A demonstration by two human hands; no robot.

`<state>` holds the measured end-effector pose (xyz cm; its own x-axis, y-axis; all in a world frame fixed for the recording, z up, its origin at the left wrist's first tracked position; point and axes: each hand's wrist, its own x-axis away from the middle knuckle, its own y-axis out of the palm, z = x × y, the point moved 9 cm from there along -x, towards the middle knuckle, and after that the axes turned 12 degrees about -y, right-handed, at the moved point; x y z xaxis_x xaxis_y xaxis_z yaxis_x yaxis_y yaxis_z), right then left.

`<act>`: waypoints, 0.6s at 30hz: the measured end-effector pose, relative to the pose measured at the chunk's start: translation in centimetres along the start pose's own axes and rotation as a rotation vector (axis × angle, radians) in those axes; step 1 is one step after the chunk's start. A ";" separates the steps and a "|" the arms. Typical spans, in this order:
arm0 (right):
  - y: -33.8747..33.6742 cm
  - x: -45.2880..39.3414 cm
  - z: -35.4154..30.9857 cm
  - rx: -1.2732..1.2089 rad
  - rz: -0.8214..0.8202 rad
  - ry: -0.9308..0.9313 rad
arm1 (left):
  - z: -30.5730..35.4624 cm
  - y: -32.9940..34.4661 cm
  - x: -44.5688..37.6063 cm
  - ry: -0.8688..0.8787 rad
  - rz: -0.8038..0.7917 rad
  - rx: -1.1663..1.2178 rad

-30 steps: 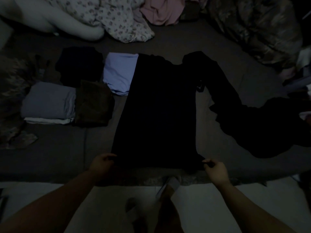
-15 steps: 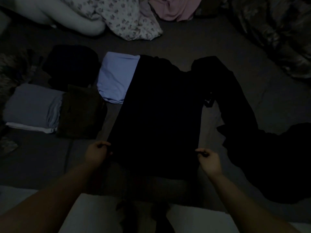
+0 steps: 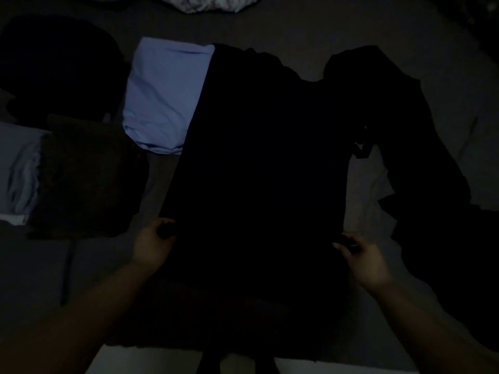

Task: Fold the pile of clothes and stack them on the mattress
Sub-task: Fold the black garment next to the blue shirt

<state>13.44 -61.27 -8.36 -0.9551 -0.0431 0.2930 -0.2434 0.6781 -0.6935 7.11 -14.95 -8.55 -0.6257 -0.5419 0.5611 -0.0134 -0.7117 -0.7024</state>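
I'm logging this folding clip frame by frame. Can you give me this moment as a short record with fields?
garment: black garment spread flat on the mattress
left hand: grips its near left corner
right hand: pinches its near right corner
folded: light blue piece, partly under the garment; brown piece left of it
lighting: very dim

A dim bedroom at home.
Folded clothes (image 3: 164, 95) lie on a grey mattress (image 3: 297, 31), with floral bedding (image 3: 208, 2) at the far edge.

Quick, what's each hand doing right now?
Left hand: pinching the near left edge of the black garment.
Right hand: pinching the garment's near right edge.
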 end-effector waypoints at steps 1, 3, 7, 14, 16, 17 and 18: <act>0.1 -0.1 0.2 -0.026 0.029 0.025 | 0.0 -0.1 -0.4 0.000 0.020 0.006; 0.0 -0.5 0.1 -0.054 0.083 0.047 | -0.1 -0.3 -1.1 -0.002 0.041 0.026; -0.1 -1.6 -0.6 -0.242 0.128 0.073 | 2.3 -1.1 -2.2 0.066 0.009 0.027; -3.5 -7.0 -2.3 -0.441 0.285 0.081 | 11.6 -4.1 -6.2 0.167 -0.078 0.209; -2.9 -8.4 -0.7 -0.450 0.273 0.144 | 12.4 -2.7 -6.8 0.148 -0.096 0.222; -2.0 -8.7 0.5 -0.416 0.230 0.182 | 12.1 -1.3 -6.8 0.141 -0.129 0.216; -0.5 -8.8 1.8 -0.377 0.152 0.223 | 11.3 0.2 -6.6 0.126 -0.152 0.146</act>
<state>21.62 -62.58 -11.76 -0.9056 0.2079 0.3697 0.0141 0.8859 -0.4637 20.03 -16.53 -7.48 -0.7174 -0.3703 0.5900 -0.0077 -0.8427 -0.5383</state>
